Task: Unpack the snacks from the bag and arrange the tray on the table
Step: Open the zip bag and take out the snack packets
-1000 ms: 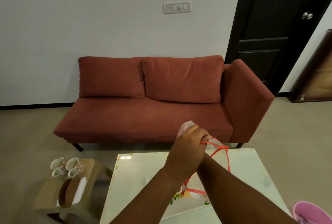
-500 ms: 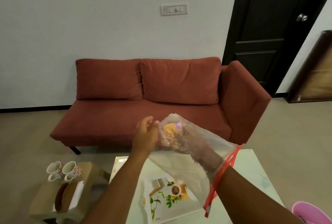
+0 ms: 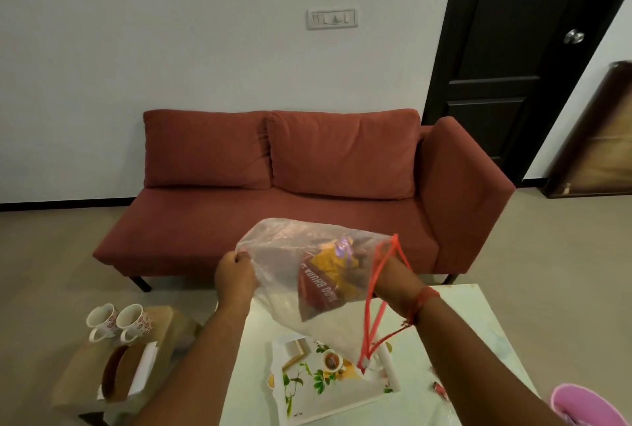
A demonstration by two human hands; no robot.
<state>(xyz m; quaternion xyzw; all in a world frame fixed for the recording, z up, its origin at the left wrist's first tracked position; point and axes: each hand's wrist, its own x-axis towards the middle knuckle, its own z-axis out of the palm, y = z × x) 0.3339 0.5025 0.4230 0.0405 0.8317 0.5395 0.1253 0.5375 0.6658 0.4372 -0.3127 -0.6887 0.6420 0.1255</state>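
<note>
I hold a clear plastic bag (image 3: 284, 254) with a red-edged mouth above the white table (image 3: 478, 333). My left hand (image 3: 236, 275) pinches the bag's closed end on the left. My right hand (image 3: 388, 277) reaches in through the red mouth and grips a red and yellow snack packet (image 3: 325, 282) inside, seen through the plastic. Below the bag, a white tray (image 3: 301, 401) with a leaf and teacup print lies flat on the table. A red thread circles my right wrist.
A red sofa (image 3: 307, 213) stands just beyond the table. To the left, a low stool (image 3: 78, 367) carries two flowered mugs (image 3: 116, 321) and a brown item on white paper. A pink object (image 3: 581, 405) sits at the table's right front corner.
The bag was bunched in my hand, then spread out with my right hand pushed inside. Now my left hand grips its closed end and the packet has come nearer the mouth.
</note>
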